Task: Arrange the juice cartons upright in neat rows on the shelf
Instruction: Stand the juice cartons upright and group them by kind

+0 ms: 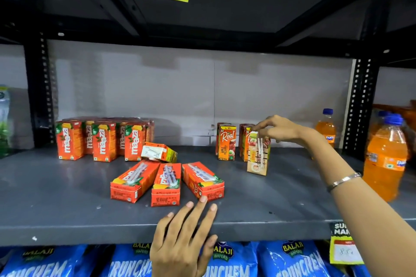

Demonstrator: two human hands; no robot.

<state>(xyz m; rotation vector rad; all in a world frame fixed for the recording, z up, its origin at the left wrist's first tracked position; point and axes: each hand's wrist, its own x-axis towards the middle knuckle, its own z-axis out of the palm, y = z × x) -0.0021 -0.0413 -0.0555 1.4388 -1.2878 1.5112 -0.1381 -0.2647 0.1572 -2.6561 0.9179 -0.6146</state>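
Both arms are bare, with no sleeve showing anywhere in view. The right hand (278,129) leads back along a slim forearm that carries a thin, plain silver-coloured metal bangle (344,181), sitting loosely a little way up from the wrist and catching a bright glint of light along its edge. The left hand (183,238) wears no ring or band. The fingernails on both hands are short, rounded and unpainted, with a natural pale sheen.
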